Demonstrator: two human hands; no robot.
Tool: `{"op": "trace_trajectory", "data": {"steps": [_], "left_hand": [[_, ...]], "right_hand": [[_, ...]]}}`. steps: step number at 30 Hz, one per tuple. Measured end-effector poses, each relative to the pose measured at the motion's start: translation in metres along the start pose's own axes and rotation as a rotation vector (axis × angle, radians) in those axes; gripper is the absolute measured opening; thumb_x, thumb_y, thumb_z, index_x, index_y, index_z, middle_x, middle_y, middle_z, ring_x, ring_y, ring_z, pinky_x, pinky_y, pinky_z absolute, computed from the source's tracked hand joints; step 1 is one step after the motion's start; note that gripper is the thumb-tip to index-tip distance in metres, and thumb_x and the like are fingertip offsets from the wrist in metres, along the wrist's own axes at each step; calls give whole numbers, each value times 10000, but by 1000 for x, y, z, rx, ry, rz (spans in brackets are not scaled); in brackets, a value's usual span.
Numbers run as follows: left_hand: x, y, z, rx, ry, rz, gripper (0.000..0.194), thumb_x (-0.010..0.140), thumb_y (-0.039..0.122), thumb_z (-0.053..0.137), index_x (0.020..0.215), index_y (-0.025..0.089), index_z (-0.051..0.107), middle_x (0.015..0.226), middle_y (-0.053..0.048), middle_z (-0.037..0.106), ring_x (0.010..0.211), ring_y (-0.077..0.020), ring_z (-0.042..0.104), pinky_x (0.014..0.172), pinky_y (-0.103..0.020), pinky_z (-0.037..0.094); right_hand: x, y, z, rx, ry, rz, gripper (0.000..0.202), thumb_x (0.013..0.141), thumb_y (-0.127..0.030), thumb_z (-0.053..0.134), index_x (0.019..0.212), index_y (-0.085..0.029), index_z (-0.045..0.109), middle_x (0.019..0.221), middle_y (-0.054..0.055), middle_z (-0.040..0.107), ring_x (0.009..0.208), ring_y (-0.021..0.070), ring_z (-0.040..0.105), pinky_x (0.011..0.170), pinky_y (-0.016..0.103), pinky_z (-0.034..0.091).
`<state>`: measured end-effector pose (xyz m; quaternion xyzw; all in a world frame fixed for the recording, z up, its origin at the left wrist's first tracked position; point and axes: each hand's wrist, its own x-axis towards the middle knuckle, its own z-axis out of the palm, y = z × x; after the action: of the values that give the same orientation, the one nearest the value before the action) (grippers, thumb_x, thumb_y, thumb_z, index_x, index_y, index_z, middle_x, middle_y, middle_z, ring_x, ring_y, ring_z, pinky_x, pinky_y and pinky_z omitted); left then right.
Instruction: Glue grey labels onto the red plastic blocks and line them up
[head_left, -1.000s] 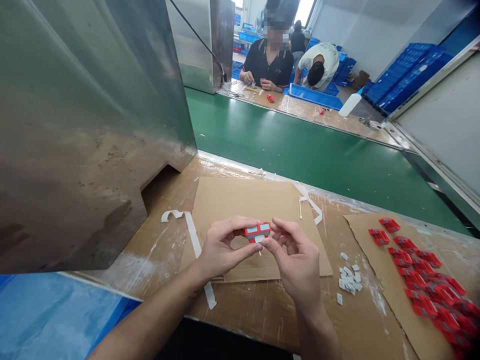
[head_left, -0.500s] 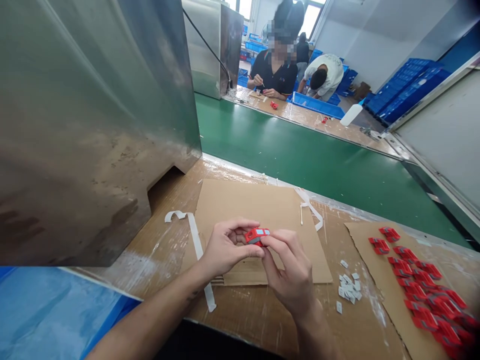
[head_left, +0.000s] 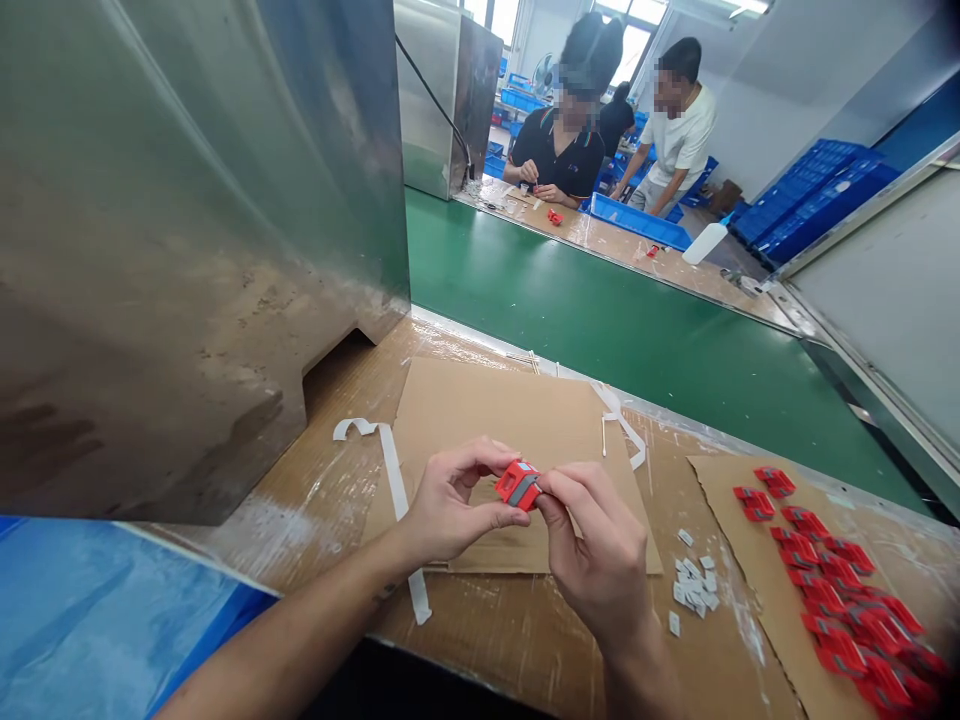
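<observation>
A small red-and-grey plastic piece, like a toy car [head_left: 518,485], is held up over the cardboard sheet [head_left: 487,410]. My left hand [head_left: 454,503] grips its left end between thumb and fingers, with light grey showing on the top face. At the right end, the thumb and forefinger of my right hand [head_left: 596,545] pinch close against it. Whether a tiny separate part sits between those fingertips I cannot tell. To the right lies a small pile of flat grey-white pieces [head_left: 694,585]. Beyond it, several similar red pieces [head_left: 840,570] rest on another cardboard sheet [head_left: 739,505].
White tape strips [head_left: 393,470] run along the cardboard, and a cotton swab [head_left: 604,436] lies near its right edge. A green conveyor belt [head_left: 600,300] crosses behind. A large metal housing [head_left: 187,250] stands on the left. Across the belt are co-workers, a blue crate [head_left: 637,222] and a white bottle [head_left: 705,243].
The red toy car has turned in my hands, showing more of its grey band. My right hand has shifted slightly right. Across the belt, the bent-over person in white now stands more upright.
</observation>
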<state>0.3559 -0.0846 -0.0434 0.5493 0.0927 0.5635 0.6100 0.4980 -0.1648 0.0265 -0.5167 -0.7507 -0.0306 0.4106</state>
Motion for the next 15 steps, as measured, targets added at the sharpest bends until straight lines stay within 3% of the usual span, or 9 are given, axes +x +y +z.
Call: {"op": "trace_trajectory", "data": {"steps": [7,15], "left_hand": [[0,0,0,41,-1,-24,402,645,258,952,973,164,740,891,-77,729,804,-180,691,735,-292,591],[0,1,-1,49,-68,54,422,684,223,931,1065,193,752,950,-90,747,899,-195,694,783,-294,580]], "right_hand": [[-7,2,6,-2,42,0,256,929,-3,549,1031,-221,637,848,50,647,751,184,605,645,299,519],[-8,-5,0,28,64,35,247,938,-13,540,1005,-226,642,859,45,664,772,177,639,661,290,542]]}}
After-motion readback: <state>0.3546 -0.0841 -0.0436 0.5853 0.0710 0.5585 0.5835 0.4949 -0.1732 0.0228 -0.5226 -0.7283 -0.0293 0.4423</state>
